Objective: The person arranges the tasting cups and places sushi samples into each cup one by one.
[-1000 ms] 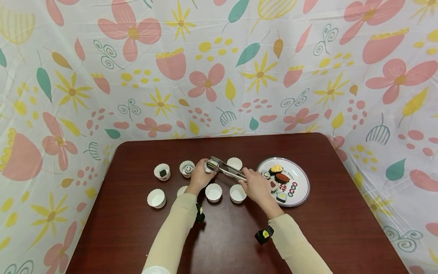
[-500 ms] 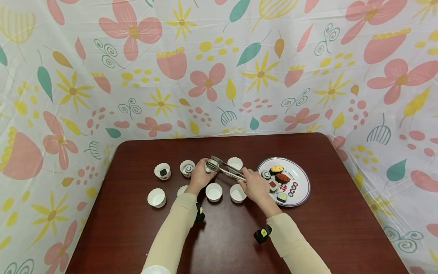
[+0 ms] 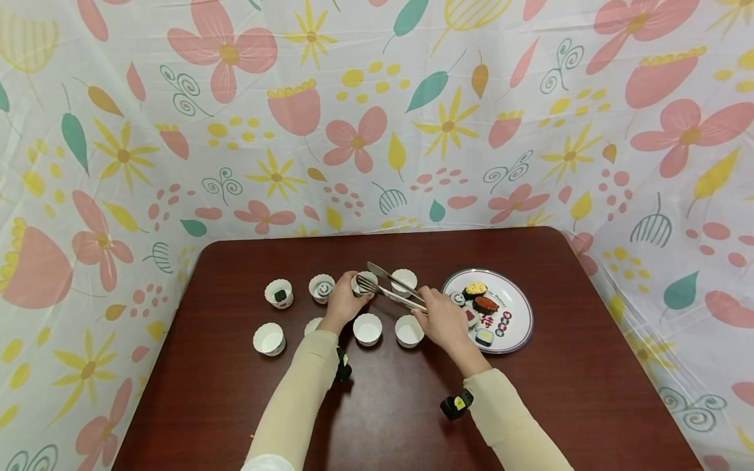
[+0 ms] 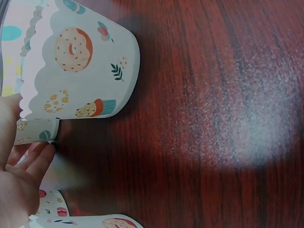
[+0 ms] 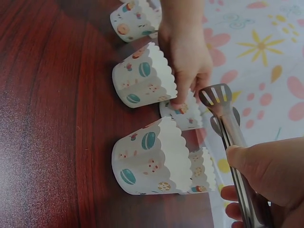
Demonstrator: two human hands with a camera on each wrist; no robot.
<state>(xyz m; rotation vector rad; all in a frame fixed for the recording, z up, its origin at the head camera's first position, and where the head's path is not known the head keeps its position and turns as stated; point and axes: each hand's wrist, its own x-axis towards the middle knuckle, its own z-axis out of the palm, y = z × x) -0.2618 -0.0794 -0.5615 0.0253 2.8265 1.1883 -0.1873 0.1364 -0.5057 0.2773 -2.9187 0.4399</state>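
Observation:
My left hand (image 3: 344, 299) grips a paper baking cup (image 5: 192, 118) with a scalloped rim in the back row. In the right wrist view its fingers reach around that cup's side. My right hand (image 3: 443, 319) holds metal tongs (image 5: 232, 130) with slotted heads. The tongs' arms stand apart, one head over the gripped cup's mouth and the other just behind its rim. No piece shows between the heads in the right wrist view. The inside of this cup is mostly covered by the tongs and fingers.
Toy sushi pieces (image 3: 485, 305) lie on a white plate (image 3: 518, 320) at right. The back-left cup (image 3: 279, 303) holds a dark-topped piece, and its neighbour (image 3: 319, 299) holds a roll. Front cups (image 3: 368, 330) stand close under both hands; the left arm partly hides one.
The tongs' arms have spread a little wider and the far head has risen slightly. My left hand keeps its hold on the cup.

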